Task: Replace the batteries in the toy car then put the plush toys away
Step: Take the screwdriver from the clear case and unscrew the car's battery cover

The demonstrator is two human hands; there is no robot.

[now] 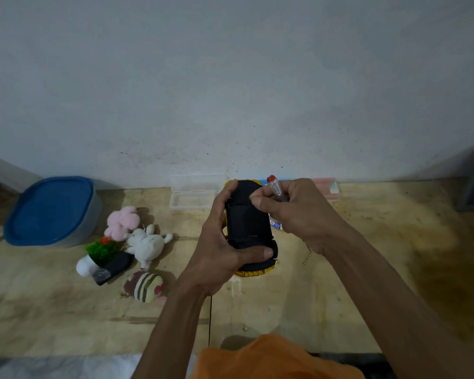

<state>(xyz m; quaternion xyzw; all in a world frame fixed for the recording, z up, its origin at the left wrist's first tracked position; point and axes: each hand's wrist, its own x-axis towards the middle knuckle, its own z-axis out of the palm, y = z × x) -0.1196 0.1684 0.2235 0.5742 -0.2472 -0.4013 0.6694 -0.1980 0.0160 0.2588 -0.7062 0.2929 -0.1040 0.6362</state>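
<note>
- The scene is dim and flat, with a cool grey cast on the wall [230, 77].
- Soft shadows fall on the wooden table [381, 255].
- Wide-angle distortion curves the edges.
- Detail is soft and slightly blurred throughout.

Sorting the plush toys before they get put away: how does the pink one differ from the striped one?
The pink plush is plain pale pink with rounded lobes; the striped plush is cream with dark bands and a pink patch. The pink plush lies farther back, beside the blue-lidded container; the striped plush lies nearest the person. Both lie untouched on the table.
</note>
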